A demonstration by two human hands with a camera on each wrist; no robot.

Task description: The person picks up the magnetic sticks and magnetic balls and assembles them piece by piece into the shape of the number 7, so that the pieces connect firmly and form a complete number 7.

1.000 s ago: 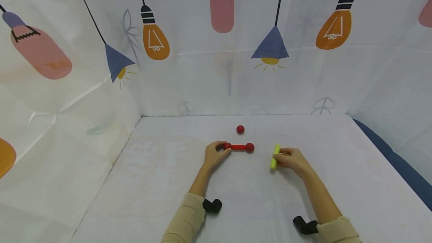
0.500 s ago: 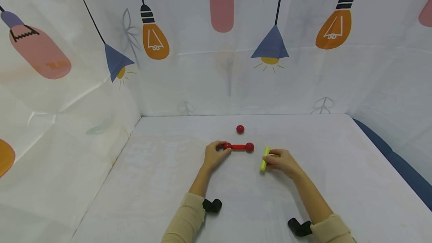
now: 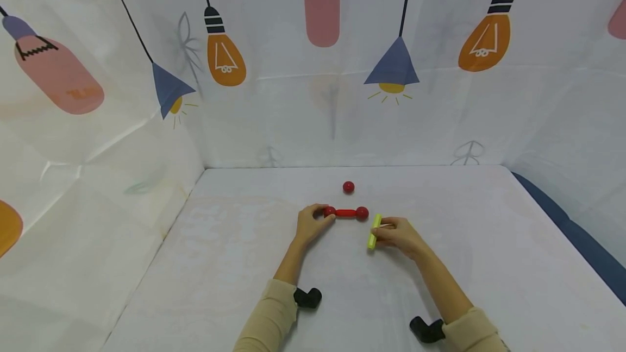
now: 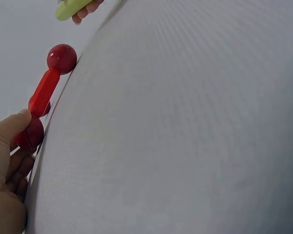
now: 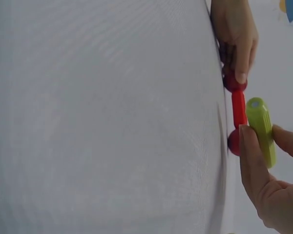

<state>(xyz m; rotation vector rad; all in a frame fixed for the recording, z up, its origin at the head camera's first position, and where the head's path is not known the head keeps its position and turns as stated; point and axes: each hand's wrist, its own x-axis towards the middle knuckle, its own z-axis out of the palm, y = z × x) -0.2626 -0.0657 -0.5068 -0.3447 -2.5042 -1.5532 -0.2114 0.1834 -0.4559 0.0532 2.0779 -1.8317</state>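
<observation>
Head cam: L hand (image 3: 308,225) pinches L-end red ball (image 3: 330,212), prob. to steady red bar (image 3: 345,213), while R hand (image 3: 400,235) pinches yellow-green rod (image 5: 263,132) mid-length, apparently keeping ends free.

The right hand (image 5: 281,202) pinches a yellow-green stick (image 5: 261,131) near a red rod (image 5: 239,108) joining two red balls (image 5: 234,142), the farther one held by the left hand (image 5: 238,31).

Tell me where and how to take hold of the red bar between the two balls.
I'd pinch the red bar at its middle, coming from above, with the grip across its near and far long sides. It is slim, lies crosswise, and its top is uncovered. The left hand holds the left ball; the right ball is round and might slip.
</observation>
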